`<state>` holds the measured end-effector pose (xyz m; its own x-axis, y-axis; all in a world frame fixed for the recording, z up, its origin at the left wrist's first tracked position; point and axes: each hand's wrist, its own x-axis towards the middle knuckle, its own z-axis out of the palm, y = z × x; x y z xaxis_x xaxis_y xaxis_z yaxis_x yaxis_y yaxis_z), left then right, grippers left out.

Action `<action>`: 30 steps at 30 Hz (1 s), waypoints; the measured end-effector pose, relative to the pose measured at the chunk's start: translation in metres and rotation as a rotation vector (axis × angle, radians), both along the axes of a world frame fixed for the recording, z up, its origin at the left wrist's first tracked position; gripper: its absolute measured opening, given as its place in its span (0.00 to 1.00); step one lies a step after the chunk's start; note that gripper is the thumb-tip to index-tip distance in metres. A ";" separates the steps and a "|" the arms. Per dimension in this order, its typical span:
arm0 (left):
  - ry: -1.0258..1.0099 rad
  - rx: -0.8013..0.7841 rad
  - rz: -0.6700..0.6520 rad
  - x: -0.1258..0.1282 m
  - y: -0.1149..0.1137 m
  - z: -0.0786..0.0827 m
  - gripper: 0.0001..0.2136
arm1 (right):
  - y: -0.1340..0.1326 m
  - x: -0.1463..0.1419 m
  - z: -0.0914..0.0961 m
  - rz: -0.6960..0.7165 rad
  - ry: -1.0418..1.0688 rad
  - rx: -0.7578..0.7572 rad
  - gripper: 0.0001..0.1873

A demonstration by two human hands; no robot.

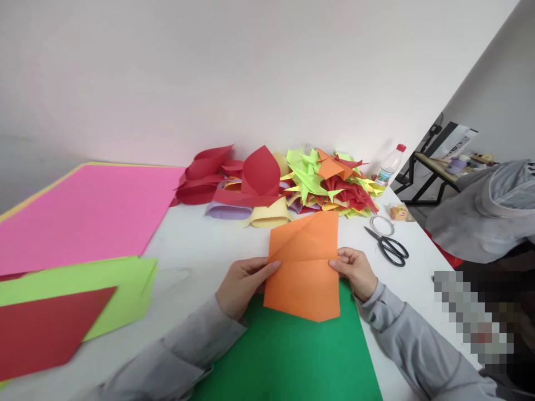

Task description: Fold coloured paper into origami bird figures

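My left grip (pixel 242 284) pinches the left edge of the creased orange paper (pixel 301 287), and my right grip (pixel 356 272) pinches its right edge. I hold it over the green sheet (pixel 301 356) on the white worktop (pixel 184 239), with black-handled scissors (pixel 388 245) farther right.

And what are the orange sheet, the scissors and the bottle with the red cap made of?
The orange sheet: matte paper or thin card, since it shows fold lines and no shine.
The scissors: black handles, probably plastic; blades, likely metal, their finish too small to judge.
The bottle: likely clear, smooth plastic, because it looks see-through.
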<state>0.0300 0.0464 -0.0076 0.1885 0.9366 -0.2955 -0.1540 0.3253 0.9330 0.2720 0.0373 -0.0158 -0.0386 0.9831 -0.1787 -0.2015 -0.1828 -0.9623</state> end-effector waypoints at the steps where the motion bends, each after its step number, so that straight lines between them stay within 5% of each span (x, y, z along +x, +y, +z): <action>1: 0.014 0.001 -0.018 0.000 0.000 0.000 0.23 | 0.000 0.000 0.000 -0.002 0.003 0.000 0.20; 12: -0.104 0.001 -0.235 -0.010 0.002 -0.005 0.24 | -0.002 0.001 0.000 -0.019 0.041 0.017 0.17; 30: -0.229 -0.086 -0.351 -0.011 0.004 -0.006 0.16 | 0.001 0.002 0.000 -0.046 0.110 -0.008 0.16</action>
